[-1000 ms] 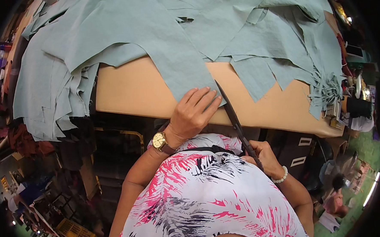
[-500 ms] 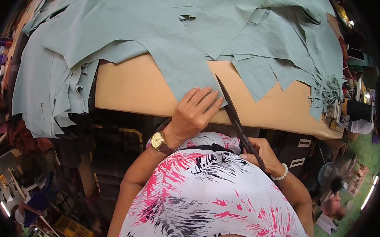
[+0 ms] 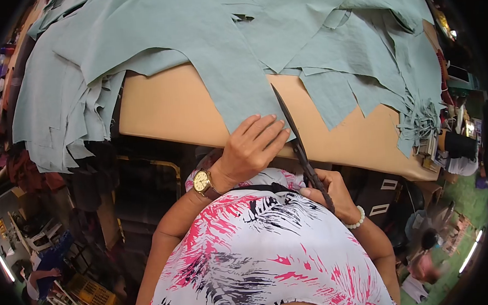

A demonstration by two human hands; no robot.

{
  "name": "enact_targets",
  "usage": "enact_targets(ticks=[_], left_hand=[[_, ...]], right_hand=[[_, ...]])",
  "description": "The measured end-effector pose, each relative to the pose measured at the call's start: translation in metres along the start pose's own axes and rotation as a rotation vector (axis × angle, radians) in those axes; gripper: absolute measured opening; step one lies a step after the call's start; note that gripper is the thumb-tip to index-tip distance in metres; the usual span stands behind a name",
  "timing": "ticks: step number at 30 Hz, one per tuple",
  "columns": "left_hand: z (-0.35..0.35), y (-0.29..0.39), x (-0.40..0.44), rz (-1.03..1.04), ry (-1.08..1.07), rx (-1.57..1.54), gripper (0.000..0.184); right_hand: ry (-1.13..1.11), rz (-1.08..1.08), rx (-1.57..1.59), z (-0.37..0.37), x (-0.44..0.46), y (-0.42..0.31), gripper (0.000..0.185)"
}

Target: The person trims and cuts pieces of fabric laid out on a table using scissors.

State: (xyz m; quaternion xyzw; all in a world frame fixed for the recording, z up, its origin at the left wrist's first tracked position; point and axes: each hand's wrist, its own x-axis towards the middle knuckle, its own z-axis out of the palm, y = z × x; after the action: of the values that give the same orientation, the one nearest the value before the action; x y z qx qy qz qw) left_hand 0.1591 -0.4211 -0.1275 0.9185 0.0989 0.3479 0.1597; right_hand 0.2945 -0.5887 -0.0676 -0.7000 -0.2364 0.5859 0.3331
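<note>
My left hand [image 3: 255,147], with a watch on its wrist, lies flat with fingers extended on the tip of a grey-green fabric strip [image 3: 235,81] at the table's front edge. My right hand [image 3: 334,194] is wrapped round the handles of long dark scissors [image 3: 302,152], close to my body. The blades point away from me along the right edge of the strip and look nearly closed. Part of the handles is hidden by my fingers.
Large overlapping grey-green pieces [image 3: 143,25] cover the back of the tan table [image 3: 164,112] and hang over its left side. Frayed scraps [image 3: 419,118] lie at the right. A yellow crate [image 3: 97,295] stands low left; a person [image 3: 426,261] is low right.
The scissors and my right hand have shifted slightly left, and the blade tips reach a little further up along the strip. My left hand stays on the fabric tip.
</note>
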Motion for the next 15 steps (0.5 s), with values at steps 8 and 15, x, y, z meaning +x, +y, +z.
enact_targets(ticks=[8,15], left_hand=[[-0.010,0.006,0.002,-0.197,-0.155,-0.070,0.049],[-0.015,0.006,-0.002,-0.234,-0.267,-0.115,0.056]], right_hand=[[0.014,0.093,-0.023,0.000,-0.008,0.002,0.031],[-0.048,0.013,-0.016,-0.002,-0.006,-0.003,0.028]])
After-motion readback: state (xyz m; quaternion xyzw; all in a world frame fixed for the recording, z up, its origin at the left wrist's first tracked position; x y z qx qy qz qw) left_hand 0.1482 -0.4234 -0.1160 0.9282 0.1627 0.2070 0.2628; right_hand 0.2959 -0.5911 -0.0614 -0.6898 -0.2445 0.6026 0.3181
